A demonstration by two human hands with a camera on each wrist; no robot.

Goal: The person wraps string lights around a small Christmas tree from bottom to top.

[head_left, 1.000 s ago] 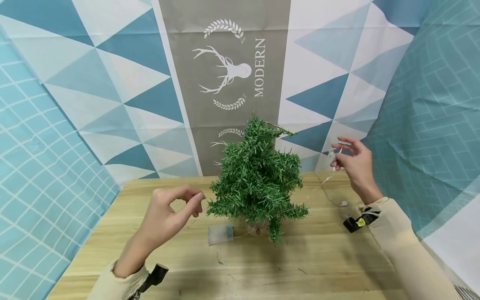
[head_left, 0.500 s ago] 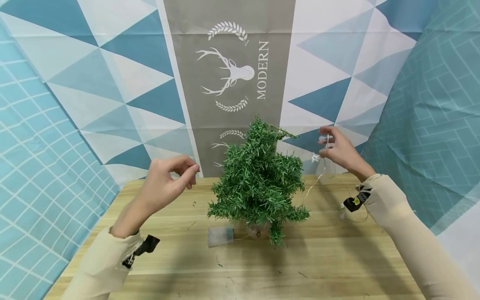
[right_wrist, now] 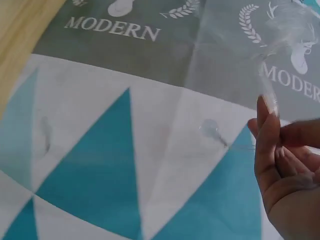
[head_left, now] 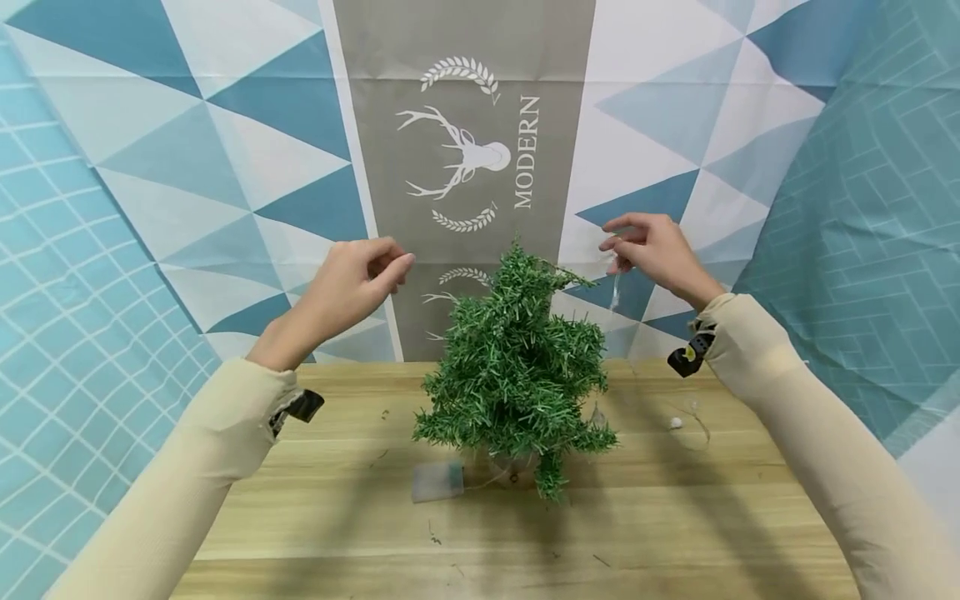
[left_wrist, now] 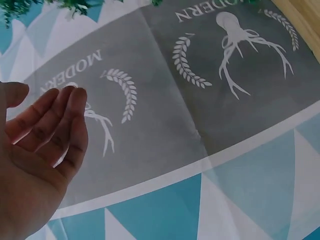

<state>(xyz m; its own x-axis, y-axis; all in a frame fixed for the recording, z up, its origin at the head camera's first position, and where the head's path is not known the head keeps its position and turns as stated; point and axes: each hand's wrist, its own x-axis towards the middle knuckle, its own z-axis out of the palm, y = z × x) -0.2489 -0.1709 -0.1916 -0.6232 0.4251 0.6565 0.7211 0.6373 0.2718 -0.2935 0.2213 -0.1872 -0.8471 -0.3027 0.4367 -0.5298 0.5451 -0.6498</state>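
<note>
A small green artificial Christmas tree (head_left: 517,358) stands upright on the wooden table. To its upper right, my right hand (head_left: 652,250) pinches a string of fairy lights (head_left: 616,292) between thumb and fingers. In the right wrist view, a clear bulb (right_wrist: 209,127) dangles from the thin wire beside the hand, and another blurred clear piece rises above the fingertips. My left hand (head_left: 352,283) hovers left of the treetop, fingers loosely curled. Its palm (left_wrist: 35,185) shows nothing held in the left wrist view. Some of the wire near the tree is too thin to follow.
A pale translucent box (head_left: 437,482) lies left of the tree's base, with a wire running toward it. More light string with a white bulb (head_left: 676,422) lies on the table at right. Bits of green debris (head_left: 434,533) are scattered in front. A patterned cloth (head_left: 465,50) hangs behind.
My right hand has moved up and left toward the treetop, carrying the fairy lights. The left hand has risen from beside the lower branches to about treetop height.
</note>
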